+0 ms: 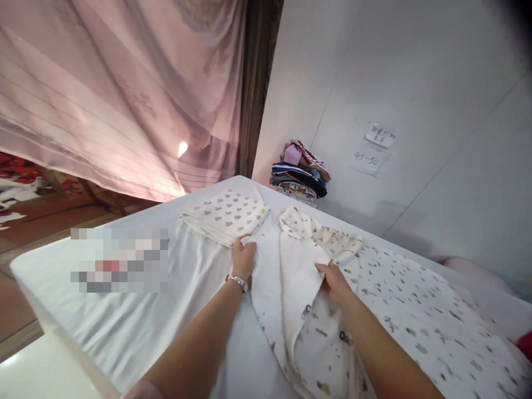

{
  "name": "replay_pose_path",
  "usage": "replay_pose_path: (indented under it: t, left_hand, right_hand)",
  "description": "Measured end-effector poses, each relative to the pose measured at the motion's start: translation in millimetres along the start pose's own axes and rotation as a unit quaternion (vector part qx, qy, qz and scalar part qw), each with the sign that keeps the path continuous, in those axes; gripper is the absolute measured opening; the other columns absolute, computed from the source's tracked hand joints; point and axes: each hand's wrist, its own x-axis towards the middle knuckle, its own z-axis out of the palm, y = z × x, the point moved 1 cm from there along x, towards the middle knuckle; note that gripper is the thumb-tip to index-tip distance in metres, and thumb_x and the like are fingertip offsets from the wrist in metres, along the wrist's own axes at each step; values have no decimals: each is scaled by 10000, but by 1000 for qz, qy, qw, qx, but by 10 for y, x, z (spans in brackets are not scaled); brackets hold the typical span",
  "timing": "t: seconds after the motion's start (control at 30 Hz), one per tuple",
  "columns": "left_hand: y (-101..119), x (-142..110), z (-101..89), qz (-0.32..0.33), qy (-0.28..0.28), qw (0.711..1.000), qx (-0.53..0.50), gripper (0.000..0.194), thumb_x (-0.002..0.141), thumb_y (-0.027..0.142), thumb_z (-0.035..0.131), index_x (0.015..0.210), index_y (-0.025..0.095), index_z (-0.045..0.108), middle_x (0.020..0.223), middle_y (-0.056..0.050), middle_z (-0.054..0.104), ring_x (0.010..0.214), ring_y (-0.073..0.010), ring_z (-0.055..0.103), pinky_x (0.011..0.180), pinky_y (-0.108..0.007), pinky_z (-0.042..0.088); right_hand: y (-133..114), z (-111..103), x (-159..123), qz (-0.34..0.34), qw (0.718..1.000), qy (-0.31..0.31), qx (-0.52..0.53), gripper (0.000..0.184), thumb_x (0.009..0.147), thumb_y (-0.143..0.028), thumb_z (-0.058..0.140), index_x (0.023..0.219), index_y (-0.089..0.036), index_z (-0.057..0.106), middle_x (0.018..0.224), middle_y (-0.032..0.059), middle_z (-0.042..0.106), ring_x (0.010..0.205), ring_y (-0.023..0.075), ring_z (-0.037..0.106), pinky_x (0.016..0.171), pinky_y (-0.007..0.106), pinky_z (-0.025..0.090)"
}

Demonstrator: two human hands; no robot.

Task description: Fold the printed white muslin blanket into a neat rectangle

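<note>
A white cloth printed with small dark figures [415, 299] spreads over the right side of the bed, its near part folded over and rumpled. My right hand [334, 281] is closed on a folded edge of this cloth, whose plain pale underside shows beside the fingers. My left hand [244, 257], with a bracelet at the wrist, pinches what looks like the left edge of the same cloth; the fingertips are partly hidden. Just beyond the left hand lies a neatly folded white cloth with grey prints [233, 213], close to the fingers.
A white sheet [199, 293] covers the bed. Several folded fabrics are stacked in a pile [299, 172] against the grey wall [332, 83], where paper notes [368, 158] hang. A pink curtain [124, 88] hangs at the left. A blurred-out patch covers something on the bed's left.
</note>
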Motion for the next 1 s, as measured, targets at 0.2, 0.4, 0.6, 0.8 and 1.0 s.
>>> replay_pose_path:
  t: [0.2,0.4,0.6,0.8,1.0]
  left_hand:
    - [22,5,17,58,-43,997,2,253,595,262,611,820,191,702,814,-2,672,825,-188,574,706,-266,423]
    - [71,-74,73,52,-84,994,-47,331,579,293,691,884,169,660,792,-23,664,758,-177,586,691,-282,442]
    - [105,-207,149,67,-105,992,-38,214,647,341,665,734,160,593,650,6,587,594,-111,508,591,-232,396]
    - [122,-329,157,146,-98,984,11,166,707,337,611,712,185,545,610,31,518,538,-97,440,526,-217,350]
    - [141,-388,159,147,-114,983,8,119,720,301,580,714,195,527,592,36,503,522,-103,451,498,-215,348]
  right_hand:
    - [-87,-37,181,-14,999,22,25,348,673,-407,668,931,-190,583,720,42,683,622,199,630,544,302,484]
    - [-326,220,212,-187,973,72,-116,235,766,-413,535,819,-191,594,712,33,650,639,183,597,581,282,456]
    - [-431,876,-166,-406,835,-57,-367,307,825,-363,449,568,-194,459,603,-18,493,611,133,470,604,241,347]
    - [-328,1228,-304,-406,846,-29,-343,205,839,-323,389,703,-206,489,575,-42,467,542,127,411,542,233,320]
    - [-292,1275,-381,-429,847,-44,-310,159,834,-303,412,864,-196,526,722,11,580,637,154,518,588,248,376]
